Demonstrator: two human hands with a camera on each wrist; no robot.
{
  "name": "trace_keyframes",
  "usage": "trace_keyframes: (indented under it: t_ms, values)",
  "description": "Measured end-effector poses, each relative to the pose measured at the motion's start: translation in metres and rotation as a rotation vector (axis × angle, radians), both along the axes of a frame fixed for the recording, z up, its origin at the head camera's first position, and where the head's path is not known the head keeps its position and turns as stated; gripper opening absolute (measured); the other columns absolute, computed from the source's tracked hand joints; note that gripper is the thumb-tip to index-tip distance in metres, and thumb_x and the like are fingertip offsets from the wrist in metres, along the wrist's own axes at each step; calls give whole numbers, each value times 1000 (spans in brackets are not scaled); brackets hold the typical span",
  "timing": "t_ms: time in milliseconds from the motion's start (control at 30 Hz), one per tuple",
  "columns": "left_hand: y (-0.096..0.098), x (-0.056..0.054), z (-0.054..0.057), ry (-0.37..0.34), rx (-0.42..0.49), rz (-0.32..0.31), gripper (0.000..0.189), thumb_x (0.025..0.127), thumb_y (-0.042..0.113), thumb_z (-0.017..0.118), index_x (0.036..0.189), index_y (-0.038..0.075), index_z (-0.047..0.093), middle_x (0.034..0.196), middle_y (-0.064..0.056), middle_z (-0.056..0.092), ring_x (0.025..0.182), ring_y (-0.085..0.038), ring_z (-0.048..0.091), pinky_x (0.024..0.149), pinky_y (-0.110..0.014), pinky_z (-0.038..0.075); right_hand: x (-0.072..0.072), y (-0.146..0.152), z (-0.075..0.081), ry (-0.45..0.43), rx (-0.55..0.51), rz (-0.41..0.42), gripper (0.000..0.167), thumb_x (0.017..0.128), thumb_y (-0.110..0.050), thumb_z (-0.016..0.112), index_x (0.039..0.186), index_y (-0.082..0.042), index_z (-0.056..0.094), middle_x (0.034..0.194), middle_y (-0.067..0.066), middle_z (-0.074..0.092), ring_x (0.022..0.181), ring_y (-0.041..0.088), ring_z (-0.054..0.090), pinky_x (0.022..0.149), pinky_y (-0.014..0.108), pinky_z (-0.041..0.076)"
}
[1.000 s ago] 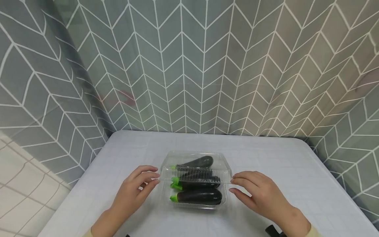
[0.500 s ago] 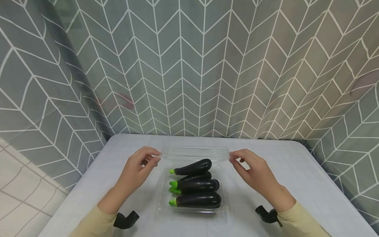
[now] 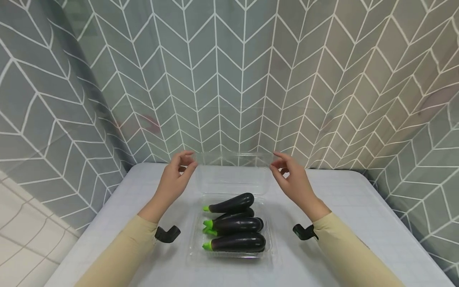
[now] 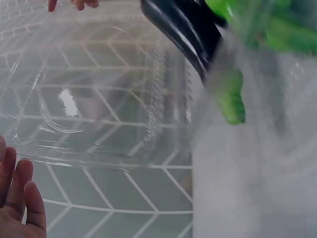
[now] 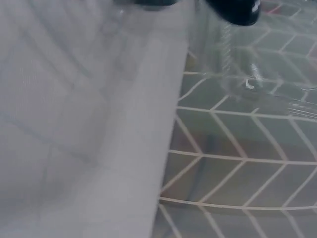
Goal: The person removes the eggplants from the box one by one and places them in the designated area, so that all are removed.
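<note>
A clear plastic clamshell container (image 3: 269, 248) lies open on the table with several dark eggplants (image 3: 238, 242) with green stem ends in its base. Its see-through lid (image 3: 234, 177) stands raised at the far side. My left hand (image 3: 173, 179) holds the lid's left upper corner between thumb and fingers, while my right hand (image 3: 292, 181) pinches the right upper corner. In the left wrist view, left fingers (image 4: 20, 186) lie at the edge of the lid (image 4: 94, 104), with an eggplant (image 4: 185, 34) beyond. The right wrist view catches an eggplant end (image 5: 240, 9) but no hand.
A white-covered table (image 3: 322, 199) carries the container. Behind it hangs a grey curtain (image 3: 233, 79) with white zigzag lines, close beyond the raised lid. Black curved pieces (image 3: 167, 234) sit at both wrists.
The lid has swung up and back off the eggplants to an upright stance, both hands travelling up and away with it. The eggplants and the base have stayed in place.
</note>
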State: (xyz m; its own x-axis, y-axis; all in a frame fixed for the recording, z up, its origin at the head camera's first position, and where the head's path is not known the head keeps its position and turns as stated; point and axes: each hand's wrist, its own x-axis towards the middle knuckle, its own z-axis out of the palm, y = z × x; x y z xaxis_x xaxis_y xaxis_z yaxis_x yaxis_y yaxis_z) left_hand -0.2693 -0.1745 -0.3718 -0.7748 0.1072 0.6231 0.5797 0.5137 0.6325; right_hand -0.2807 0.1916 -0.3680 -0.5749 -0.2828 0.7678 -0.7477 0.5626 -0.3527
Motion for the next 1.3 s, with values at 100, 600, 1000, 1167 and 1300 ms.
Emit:
trace_keyframes:
  t_ms: [100,600,1000,1167,1300]
  values:
    - [1,-12,-8,0,-7,-6,54,100,24,61,149,16,39,109,-4,63,97,-17,61,80,-36,48,-10,-2,-7,-85,-21,-24,52,93,-4,68,142,-9,50,101,5,68,88,18,66,70,39,54]
    - [-7,-40,-56,-37,-182,-46,41,97,13,65,137,4,58,136,-10,50,96,-19,65,77,-36,54,-27,-9,-40,-299,110,-48,50,93,-10,68,141,-4,53,120,14,63,97,25,68,74,41,55]
    - [-7,-42,-77,-325,-128,-42,43,101,22,59,140,4,55,147,-13,46,108,-30,62,89,-45,51,-23,-15,-57,-460,234,-83,42,93,-19,68,131,0,62,130,17,59,95,24,69,83,42,53]
    - [-4,-43,-83,-407,-123,-56,44,104,24,54,143,4,52,150,-14,43,110,-28,61,87,-41,52,-22,-15,-60,-483,233,-91,41,93,-20,67,128,2,64,127,19,61,91,24,69,85,45,51]
    - [-1,-43,-85,-453,-93,-70,44,105,22,52,144,4,50,150,-15,42,101,-23,64,80,-35,54,-22,-13,-63,-509,241,-95,41,94,-22,66,128,1,64,127,18,61,92,23,69,84,44,52]
